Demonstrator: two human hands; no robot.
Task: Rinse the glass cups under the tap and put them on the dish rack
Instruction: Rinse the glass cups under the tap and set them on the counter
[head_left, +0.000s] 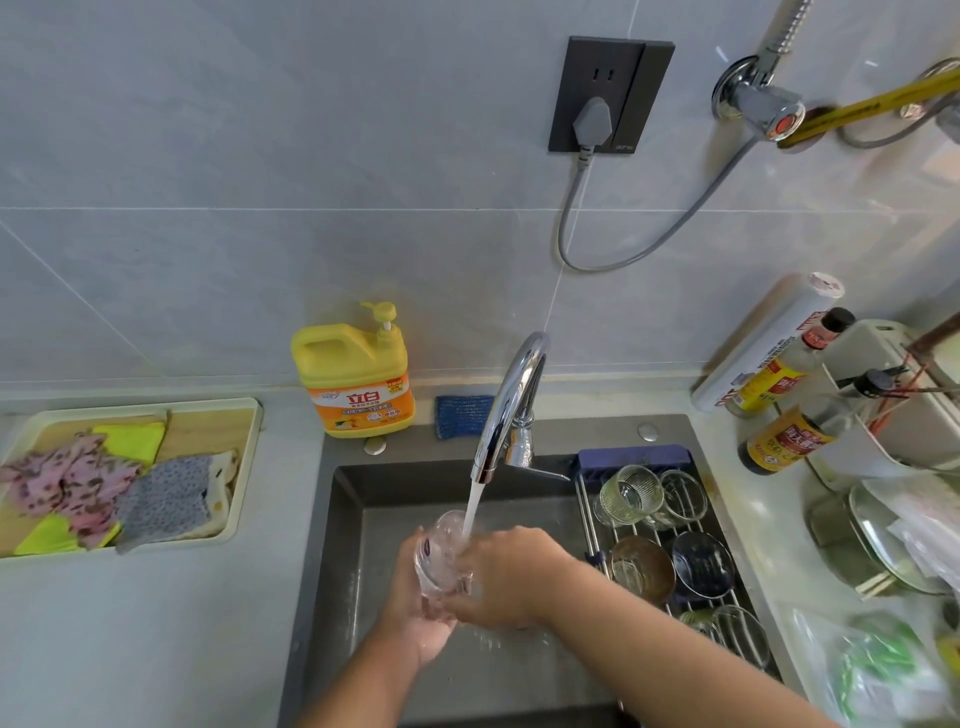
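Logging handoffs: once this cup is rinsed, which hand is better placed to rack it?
Probably the right hand: it grips the glass cup on the side nearest the dish rack, which sits at the right of the sink. The left hand would have to cross over.

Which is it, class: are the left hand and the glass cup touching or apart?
Touching. The head view shows the left hand cupping the glass cup from below, with no gap.

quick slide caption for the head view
Left hand and right hand hold a glass cup under the running tap; other glasses sit on the dish rack.
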